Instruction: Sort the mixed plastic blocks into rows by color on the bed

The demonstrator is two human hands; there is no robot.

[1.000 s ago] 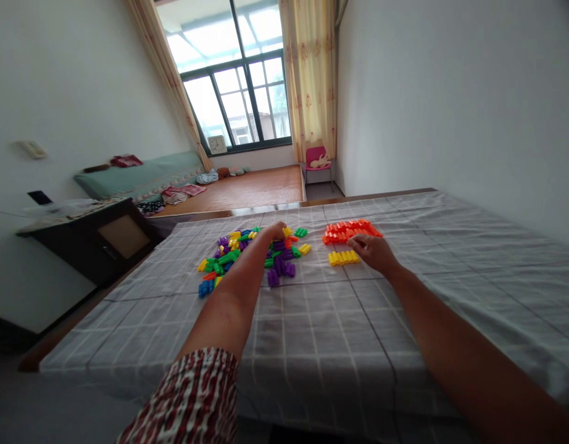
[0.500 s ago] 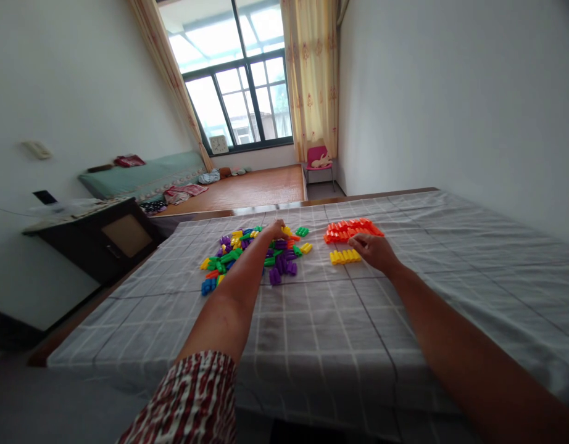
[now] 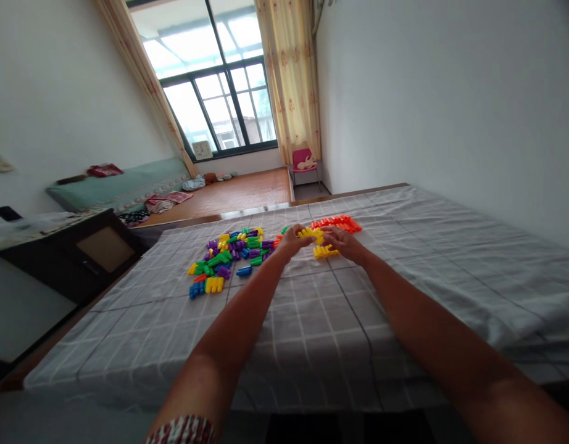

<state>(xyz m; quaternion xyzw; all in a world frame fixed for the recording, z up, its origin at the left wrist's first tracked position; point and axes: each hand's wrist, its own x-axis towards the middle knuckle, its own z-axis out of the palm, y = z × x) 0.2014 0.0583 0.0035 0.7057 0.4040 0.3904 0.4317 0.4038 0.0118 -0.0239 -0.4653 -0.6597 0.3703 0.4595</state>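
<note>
My left hand [image 3: 292, 241] is closed on a yellow toy block [image 3: 308, 234], raised slightly above the cloth. From the other side, my right hand [image 3: 342, 241] pinches the right end of the yellow piece, so both hands meet at it. Just below them lies a joined yellow strip [image 3: 325, 251], partly hidden by my right hand. Behind my right hand sits a group of joined orange blocks [image 3: 337, 222]. To the left of my left hand spreads a loose pile of purple, green, yellow and blue blocks [image 3: 238, 248], part of it behind my left forearm.
A grey checked cloth [image 3: 303, 314] covers the table. Farther back are a low bed platform [image 3: 247, 191], a pink chair [image 3: 303, 159] and a window. A dark cabinet [image 3: 76, 253] stands at the left, and a white wall rises on the right.
My left hand has moved right from the pile, carrying a yellow block to my right hand. My right hand has lifted off the table pieces to meet it. The view has shifted a little.
</note>
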